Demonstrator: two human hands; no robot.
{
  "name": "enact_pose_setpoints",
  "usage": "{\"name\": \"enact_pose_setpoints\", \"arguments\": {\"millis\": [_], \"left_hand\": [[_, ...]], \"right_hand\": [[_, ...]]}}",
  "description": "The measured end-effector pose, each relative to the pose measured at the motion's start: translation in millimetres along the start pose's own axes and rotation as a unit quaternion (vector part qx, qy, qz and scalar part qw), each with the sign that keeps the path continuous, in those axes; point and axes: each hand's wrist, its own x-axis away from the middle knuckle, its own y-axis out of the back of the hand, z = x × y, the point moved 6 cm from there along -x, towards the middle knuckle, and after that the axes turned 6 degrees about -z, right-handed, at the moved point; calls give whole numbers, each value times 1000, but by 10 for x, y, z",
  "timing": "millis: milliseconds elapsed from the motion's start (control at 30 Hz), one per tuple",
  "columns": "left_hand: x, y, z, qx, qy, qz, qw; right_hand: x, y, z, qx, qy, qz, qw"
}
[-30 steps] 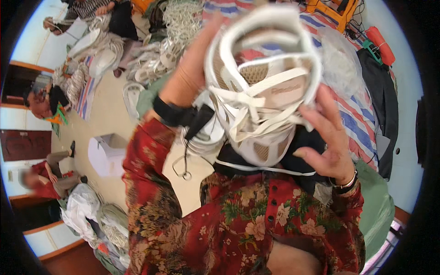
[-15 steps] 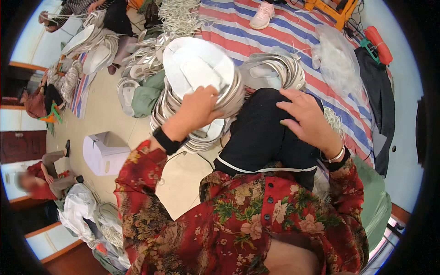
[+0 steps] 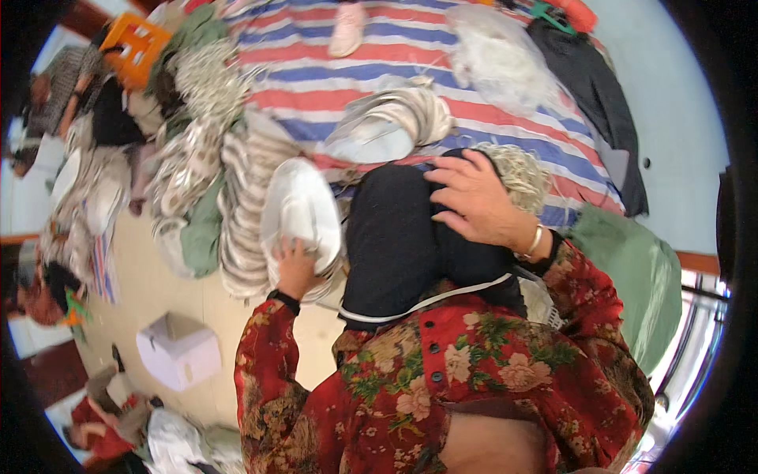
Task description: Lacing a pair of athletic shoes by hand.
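Just left of the black-clad knees (image 3: 392,237), a pale shoe upper (image 3: 302,193) sits at the near end of a long curved row of shoe uppers (image 3: 243,201), and the left hand (image 3: 297,268) is right on its lower part. Those fingers are touching it, but it's kinda blurry, so I can't tell if they're pinching it or just resting there. Right hand (image 3: 475,197) is over the other knee, fingers loosely spread with nothing in them. Next to that knee there's a messy tangle of cream cord (image 3: 517,178). Past the knees, a smaller bundle of uppers (image 3: 399,122) is fanned out on a striped sheet (image 3: 395,33), with a clear plastic bag (image 3: 501,63) farther off to the right. Oh, and a white box (image 3: 181,355) stands on the floor (image 3: 207,294), way over left.
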Motion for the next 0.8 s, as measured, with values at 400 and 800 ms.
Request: {"name": "enact_pose_setpoints", "arguments": {"millis": [400, 800], "left_hand": [[-567, -7, -189, 13, -63, 481, 874], [-3259, 1102, -872, 153, -229, -128, 953]], "right_hand": [[637, 574, -69, 5, -35, -109, 993], [1379, 942, -234, -44, -78, -257, 962]]}}
